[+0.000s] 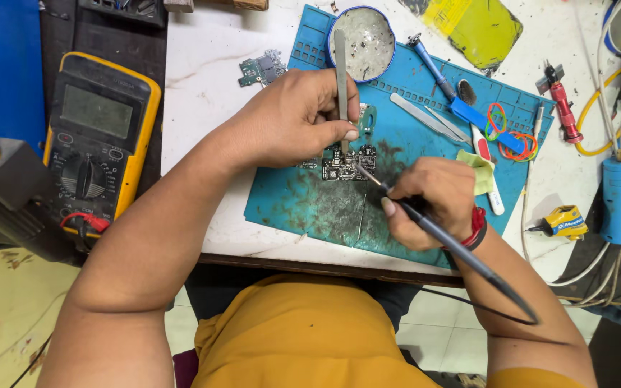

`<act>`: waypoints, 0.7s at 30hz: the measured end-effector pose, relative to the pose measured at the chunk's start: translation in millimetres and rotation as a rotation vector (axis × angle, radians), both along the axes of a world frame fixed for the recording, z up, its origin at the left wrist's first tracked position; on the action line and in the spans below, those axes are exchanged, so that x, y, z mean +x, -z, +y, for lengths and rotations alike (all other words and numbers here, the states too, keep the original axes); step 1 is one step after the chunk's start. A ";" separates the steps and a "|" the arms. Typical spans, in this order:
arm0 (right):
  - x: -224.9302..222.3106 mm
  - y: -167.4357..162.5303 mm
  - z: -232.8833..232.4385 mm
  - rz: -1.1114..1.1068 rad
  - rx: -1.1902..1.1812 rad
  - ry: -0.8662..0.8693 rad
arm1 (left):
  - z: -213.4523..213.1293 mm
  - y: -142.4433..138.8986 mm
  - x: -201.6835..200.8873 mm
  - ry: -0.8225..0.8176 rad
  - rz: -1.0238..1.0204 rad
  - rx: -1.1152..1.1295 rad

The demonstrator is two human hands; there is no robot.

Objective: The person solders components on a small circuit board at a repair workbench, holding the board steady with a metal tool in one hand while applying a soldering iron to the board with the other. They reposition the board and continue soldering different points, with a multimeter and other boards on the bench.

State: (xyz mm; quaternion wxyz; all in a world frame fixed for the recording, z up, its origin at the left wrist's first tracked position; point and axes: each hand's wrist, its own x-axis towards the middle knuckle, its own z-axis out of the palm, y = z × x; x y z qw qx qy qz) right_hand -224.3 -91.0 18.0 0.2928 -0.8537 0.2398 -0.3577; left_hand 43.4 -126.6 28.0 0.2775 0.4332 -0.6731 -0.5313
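Yellow multimeter point(100, 136) sits at the left of the frame. Left hand point(292, 118) pinches steel tweezers point(341, 79) upright, tips on the circuit board point(348, 164) at centre of the blue mat point(310, 201). Right hand point(431, 201) grips a soldering iron point(447, 241), tip touching the board. Blue canister point(620, 199) stands far right.

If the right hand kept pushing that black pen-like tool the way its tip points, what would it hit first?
The right hand aims the soldering iron up and left. Its tip already looks to be on the small circuit board, so that comes first. Just beyond are the tweezers in the left hand; depth is unclear.
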 end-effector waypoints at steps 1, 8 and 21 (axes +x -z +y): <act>2.1 -2.1 -0.3 0.011 0.019 -0.004 | 0.0 0.5 -0.2 -0.006 -0.017 -0.010; 6.1 -3.3 1.1 0.026 0.087 -0.023 | 1.5 0.6 -0.7 -0.027 -0.057 -0.044; 8.6 -4.5 1.4 0.028 0.072 -0.044 | 1.3 2.5 -0.7 -0.019 -0.148 -0.015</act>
